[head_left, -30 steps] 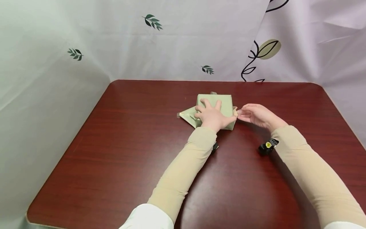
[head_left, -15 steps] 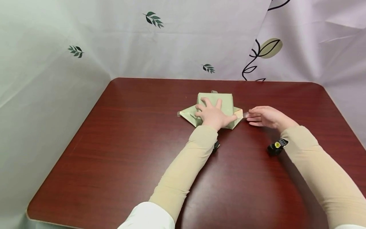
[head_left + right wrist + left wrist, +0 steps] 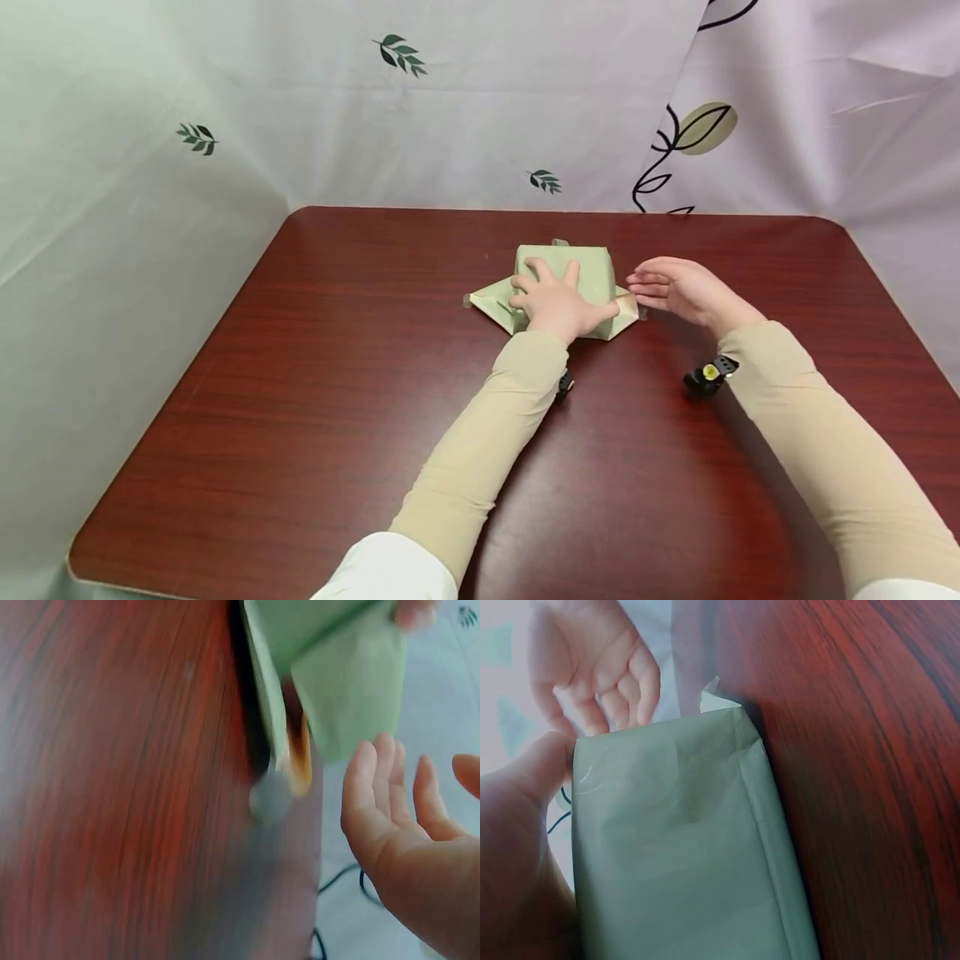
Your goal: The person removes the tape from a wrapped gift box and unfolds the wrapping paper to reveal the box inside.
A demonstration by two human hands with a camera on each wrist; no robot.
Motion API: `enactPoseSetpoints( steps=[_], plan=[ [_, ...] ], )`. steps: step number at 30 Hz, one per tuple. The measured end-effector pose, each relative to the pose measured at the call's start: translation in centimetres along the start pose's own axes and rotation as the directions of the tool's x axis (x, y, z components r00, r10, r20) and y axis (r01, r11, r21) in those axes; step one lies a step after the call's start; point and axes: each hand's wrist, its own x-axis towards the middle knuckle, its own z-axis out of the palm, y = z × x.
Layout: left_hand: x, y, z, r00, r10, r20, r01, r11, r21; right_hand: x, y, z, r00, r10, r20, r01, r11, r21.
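Parcel in pale green paper lies slightly to the right of the centre in the head view, on the dark red table. The left hand rests on top of it, with the fingers spread apart and the thumb reaching to the parcel's right edge. From this side a right flap points outward, and at its tip there is a small translucent tab. A similar left flap points to the left, also with a pale tab at its tip, and one more tab shows behind the far edge. The right hand is just beside the right flap; its fingers are loosely stretched and a little bent. In the right wrist view the fingertips are very near the paper, but whether they touch it I cannot tell. A pale cloth with leaf prints fills the top of the head view.
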Motion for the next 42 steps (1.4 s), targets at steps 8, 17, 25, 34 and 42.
enactPoseSetpoints(
  steps=[8,17,25,34,42],
  plan=[
    [0.1,-1.1,-0.1,0.998,0.060,0.038,-0.058,0.997,-0.050,1.1,0.3,2.5,0.999,0.044,0.003,-0.044,0.995,-0.084],
    [1.5,-6.3,-1.9,0.949,0.313,0.040,-0.261,0.848,-0.460,1.3,0.3,3.3,0.999,0.030,-0.036,-0.037,0.974,-0.223],
    [3.1,-10.1,-1.7,0.894,0.447,-0.026,-0.377,0.719,-0.584,1.5,0.6,3.9,0.996,-0.011,-0.090,-0.023,0.930,-0.368],
    [4.3,-11.6,-1.3,0.885,0.463,0.055,-0.253,0.576,-0.777,2.0,0.8,3.9,0.993,-0.046,-0.113,-0.016,0.869,-0.494],
    [4.6,-12.1,-2.1,0.895,0.438,0.078,-0.196,0.547,-0.814,2.2,0.1,3.4,0.992,-0.084,-0.099,0.003,0.777,-0.630]
  ],
)
